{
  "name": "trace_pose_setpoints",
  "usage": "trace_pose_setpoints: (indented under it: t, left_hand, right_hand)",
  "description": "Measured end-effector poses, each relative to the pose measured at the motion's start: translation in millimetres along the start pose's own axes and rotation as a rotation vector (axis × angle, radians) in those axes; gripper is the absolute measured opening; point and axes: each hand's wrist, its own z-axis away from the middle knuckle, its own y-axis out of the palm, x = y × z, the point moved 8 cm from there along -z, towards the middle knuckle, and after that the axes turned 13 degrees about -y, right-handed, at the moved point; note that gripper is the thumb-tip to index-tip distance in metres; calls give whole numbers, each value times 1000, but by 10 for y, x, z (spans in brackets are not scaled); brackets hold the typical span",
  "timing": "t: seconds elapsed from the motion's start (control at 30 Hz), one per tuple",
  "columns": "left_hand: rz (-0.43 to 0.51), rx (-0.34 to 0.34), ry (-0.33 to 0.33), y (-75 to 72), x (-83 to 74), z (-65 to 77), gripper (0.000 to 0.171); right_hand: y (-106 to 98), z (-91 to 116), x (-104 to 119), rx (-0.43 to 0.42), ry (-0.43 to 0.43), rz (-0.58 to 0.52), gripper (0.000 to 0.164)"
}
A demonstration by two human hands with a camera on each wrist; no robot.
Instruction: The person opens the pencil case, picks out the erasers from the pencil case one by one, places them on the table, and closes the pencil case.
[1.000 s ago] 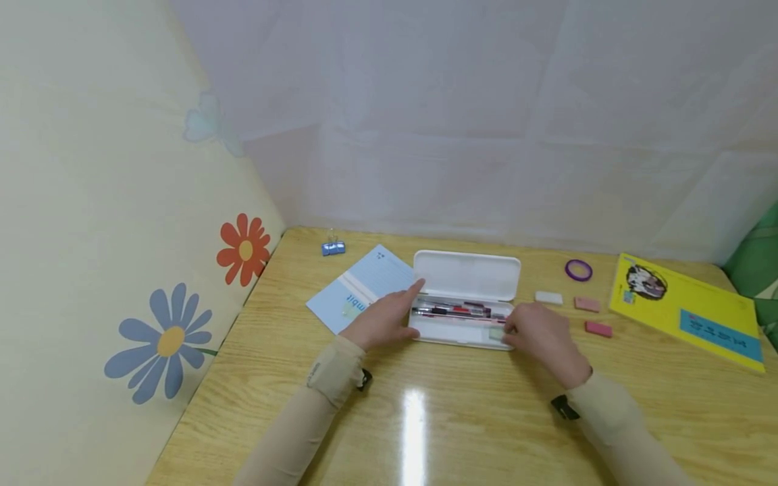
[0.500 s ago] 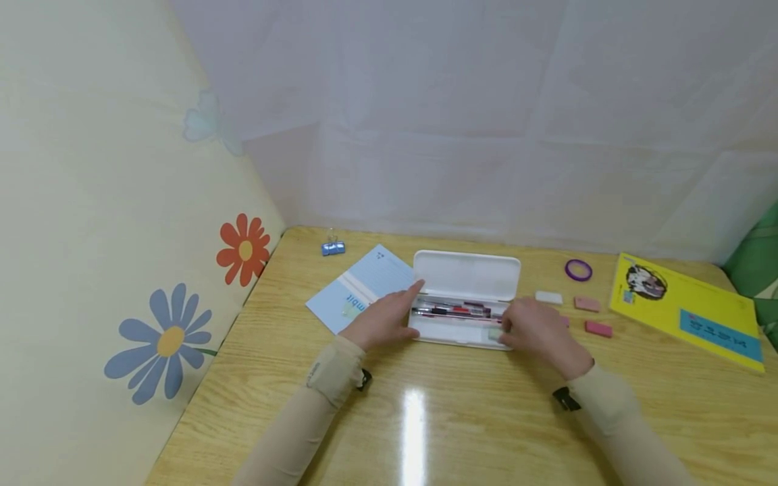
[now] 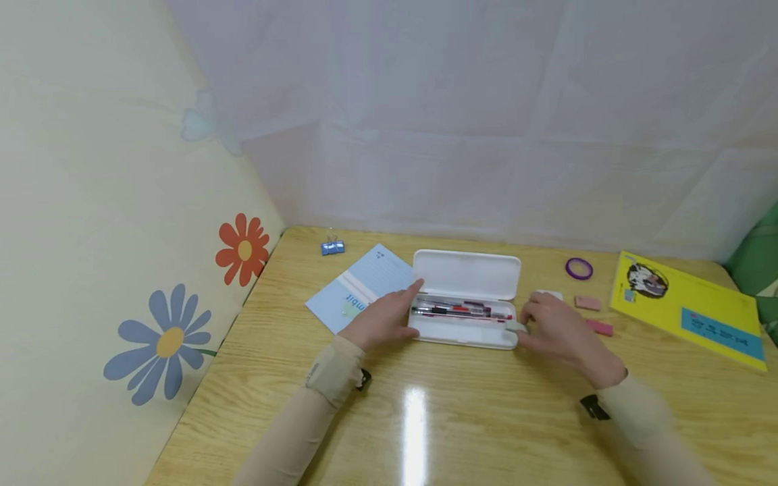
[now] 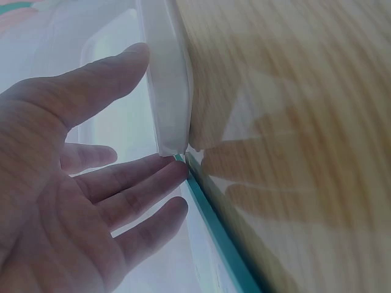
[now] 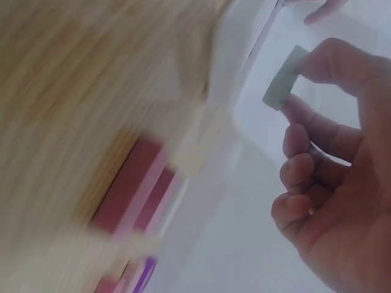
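Observation:
An opened white pencil case (image 3: 450, 334) lies on the table with its lid tipped back. Several pens (image 3: 462, 310) lie lengthwise in its rear part. My right hand (image 3: 562, 331) is at the case's right end, pinching a small pale green eraser (image 5: 285, 79) between thumb and index finger, the other fingers curled in. At the left end, my left hand (image 3: 384, 320) has its thumb and fingers spread beside the case; in the left wrist view the thumb tip overlaps the white side wall (image 4: 168, 79).
A light blue notebook (image 3: 389, 266) lies left of the case, partly under the left hand, with a blue binder clip (image 3: 332, 248) behind it. To the right are a white eraser (image 3: 552, 294), pink erasers (image 3: 587, 303), a purple tape roll (image 3: 568, 270) and a yellow book (image 3: 675, 300).
My right hand has lifted the pale green eraser from the front right of the case and moved rightward to its right edge. The left hand has stayed put.

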Motion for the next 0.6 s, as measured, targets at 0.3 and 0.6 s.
trace_pose_setpoints:
  t: [0.3, 0.6]
  left_hand:
    - [1, -1, 2, 17, 2, -26, 99]
    - [2, -5, -5, 17, 7, -37, 99]
  right_hand:
    - [-175, 533, -368, 2, 83, 35, 23]
    - [-181, 975, -729, 94, 113, 50, 18]
